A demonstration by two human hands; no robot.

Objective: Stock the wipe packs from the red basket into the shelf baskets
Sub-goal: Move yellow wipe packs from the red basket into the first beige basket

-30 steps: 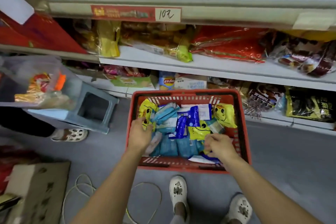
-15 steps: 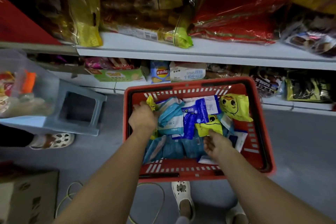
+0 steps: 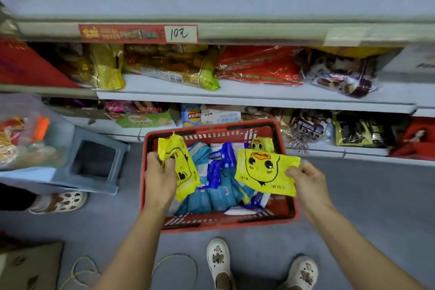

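To the left of the red basket, a grey-blue stool is seen on the floor. Over the basket's left side, the left hand is curled round the left yellow pack, which is held upright and crumpled, raised clear of the pile. Inside the basket, between the two hands, a heap of blue wipe packs is left lying, and a third yellow pack is tucked into the basket's far right corner. Over the basket's right side, the right yellow pack is held flat with its duck face up, pinched at its right edge by the right hand.

The picking step is judged to be in hand: one pack is gripped in each hand and neither has been placed. As the basket is well filled, the task is judged to be far from done. No shelf baskets can be made out beyond the red basket; only shelves of snack bags are shown there. The next move is therefore expected to call for both packs to be lifted away from the basket and carried to the shelf baskets, which must first be found out of view. Both grips would need to be kept firm, since the wrappers look thin and slippery.
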